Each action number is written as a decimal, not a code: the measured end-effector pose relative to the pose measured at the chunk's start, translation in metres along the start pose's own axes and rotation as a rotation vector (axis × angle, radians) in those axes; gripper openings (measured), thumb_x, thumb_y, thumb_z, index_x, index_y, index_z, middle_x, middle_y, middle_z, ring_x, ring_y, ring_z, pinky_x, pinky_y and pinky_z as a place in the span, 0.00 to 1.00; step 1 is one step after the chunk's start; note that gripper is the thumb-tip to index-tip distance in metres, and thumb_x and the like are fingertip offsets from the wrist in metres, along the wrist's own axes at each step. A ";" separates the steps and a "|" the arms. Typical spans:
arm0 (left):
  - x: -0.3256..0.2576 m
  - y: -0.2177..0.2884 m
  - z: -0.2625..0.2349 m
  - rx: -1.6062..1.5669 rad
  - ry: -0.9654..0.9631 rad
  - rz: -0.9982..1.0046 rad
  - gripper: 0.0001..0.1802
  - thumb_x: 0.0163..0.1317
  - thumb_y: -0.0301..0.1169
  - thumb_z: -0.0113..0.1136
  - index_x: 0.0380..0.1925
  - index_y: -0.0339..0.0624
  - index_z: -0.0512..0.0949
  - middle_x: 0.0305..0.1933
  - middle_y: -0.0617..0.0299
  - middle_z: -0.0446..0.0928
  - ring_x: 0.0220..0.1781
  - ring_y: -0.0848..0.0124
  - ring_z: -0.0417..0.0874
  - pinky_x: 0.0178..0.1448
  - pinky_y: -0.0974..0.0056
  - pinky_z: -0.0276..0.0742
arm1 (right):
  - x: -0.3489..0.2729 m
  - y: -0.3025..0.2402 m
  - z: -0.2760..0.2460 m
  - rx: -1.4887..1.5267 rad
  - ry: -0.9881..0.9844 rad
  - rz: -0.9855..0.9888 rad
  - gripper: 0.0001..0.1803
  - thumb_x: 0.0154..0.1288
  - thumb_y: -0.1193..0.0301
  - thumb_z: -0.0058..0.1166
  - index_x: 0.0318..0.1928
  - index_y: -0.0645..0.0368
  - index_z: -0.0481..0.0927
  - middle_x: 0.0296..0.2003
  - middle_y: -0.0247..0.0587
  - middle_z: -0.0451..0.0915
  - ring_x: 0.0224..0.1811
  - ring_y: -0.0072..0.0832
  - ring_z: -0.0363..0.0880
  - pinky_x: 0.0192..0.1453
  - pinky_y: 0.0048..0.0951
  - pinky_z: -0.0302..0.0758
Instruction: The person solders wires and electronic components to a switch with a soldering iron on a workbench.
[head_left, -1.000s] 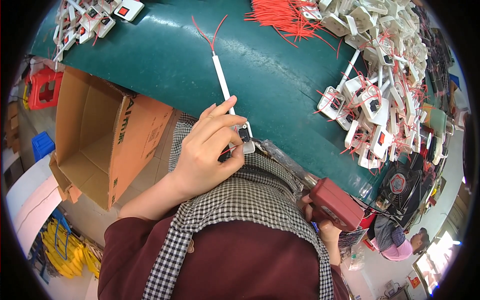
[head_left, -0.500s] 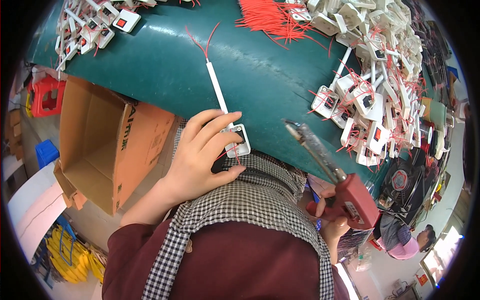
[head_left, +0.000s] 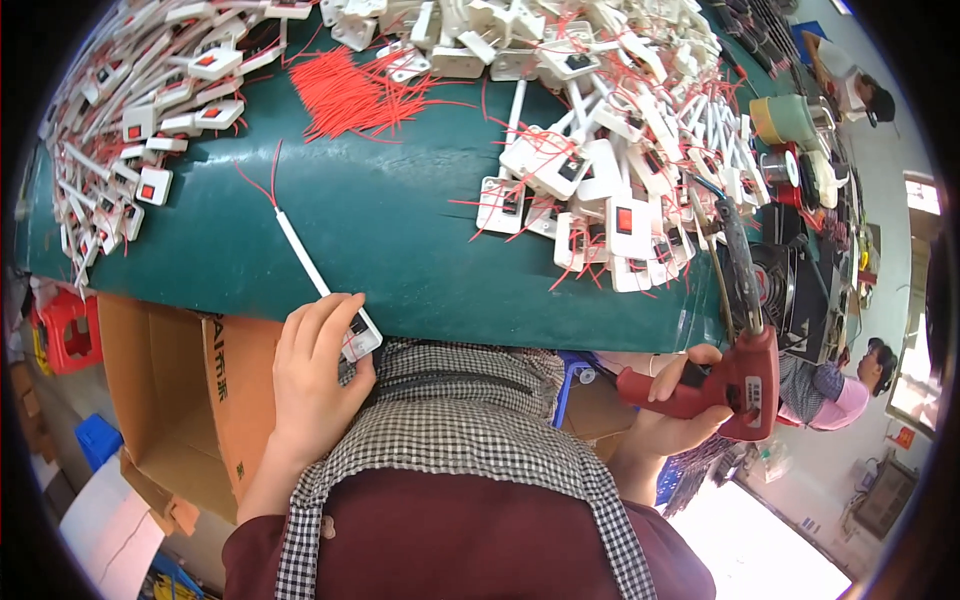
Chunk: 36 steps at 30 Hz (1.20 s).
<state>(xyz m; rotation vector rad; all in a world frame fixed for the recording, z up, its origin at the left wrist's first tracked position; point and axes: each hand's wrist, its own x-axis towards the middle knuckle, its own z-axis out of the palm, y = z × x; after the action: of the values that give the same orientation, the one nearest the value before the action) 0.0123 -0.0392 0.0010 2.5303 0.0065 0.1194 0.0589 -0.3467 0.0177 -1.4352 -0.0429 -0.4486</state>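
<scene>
My left hand (head_left: 318, 375) is closed on a small white switch housing (head_left: 364, 343) at the table's near edge, with its fingers covering part of the housing. A white tube (head_left: 303, 252) runs up and left from the housing, and two red wires (head_left: 270, 190) fork out of its far end. In my right hand (head_left: 672, 425) is a red pistol-shaped soldering gun (head_left: 750, 385), held by its handle. Its metal barrel points away from me, with the tip beside the right-hand end of the heaped switch parts.
Red cut wires (head_left: 345, 95) lie bundled at the back of the green table (head_left: 400, 235). White housings with switches (head_left: 625, 225) pile up at right, others (head_left: 150, 185) at left. A cardboard box (head_left: 165, 400) stands below left. A solder spool (head_left: 780, 168) and a black fan (head_left: 790, 290) are at right.
The view has swung to the right. The soldering gun has moved right, away from the held housing, and its barrel points more upright. My left hand still grips the housing, now tilted more.
</scene>
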 end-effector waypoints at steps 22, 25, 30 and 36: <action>0.167 0.059 0.047 -0.368 -0.388 0.189 0.49 0.43 0.35 0.71 0.66 0.45 0.56 0.61 0.44 0.63 0.63 0.48 0.66 0.66 0.55 0.64 | 0.003 0.008 -0.044 0.035 0.177 -0.111 0.38 0.67 0.44 0.42 0.62 0.65 0.57 0.45 0.46 0.73 0.18 0.18 0.66 0.18 0.15 0.61; 0.167 0.068 0.068 -0.415 -0.303 0.205 0.46 0.44 0.33 0.70 0.64 0.42 0.59 0.62 0.49 0.63 0.63 0.53 0.67 0.65 0.59 0.65 | 0.007 0.008 -0.036 0.038 0.142 -0.109 0.37 0.67 0.44 0.41 0.60 0.64 0.58 0.45 0.45 0.72 0.18 0.18 0.66 0.20 0.16 0.61; 0.175 0.079 0.095 -0.574 -0.235 0.284 0.48 0.41 0.34 0.72 0.62 0.33 0.58 0.62 0.42 0.62 0.65 0.50 0.63 0.68 0.58 0.60 | 0.003 0.014 -0.040 0.008 0.226 -0.049 0.41 0.62 0.38 0.42 0.53 0.68 0.62 0.42 0.44 0.73 0.18 0.22 0.68 0.21 0.19 0.63; 0.181 0.113 0.143 -0.829 -0.107 0.249 0.47 0.34 0.35 0.75 0.57 0.36 0.62 0.58 0.42 0.65 0.62 0.45 0.63 0.66 0.52 0.59 | 0.001 -0.006 -0.033 -0.074 0.435 -0.167 0.37 0.63 0.41 0.46 0.54 0.63 0.64 0.24 0.36 0.70 0.21 0.18 0.63 0.26 0.21 0.64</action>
<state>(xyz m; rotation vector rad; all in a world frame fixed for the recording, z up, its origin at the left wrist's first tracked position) 0.2024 -0.2072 -0.0358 1.6964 -0.3331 0.0643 0.0497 -0.3786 0.0185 -1.3841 0.2067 -0.8994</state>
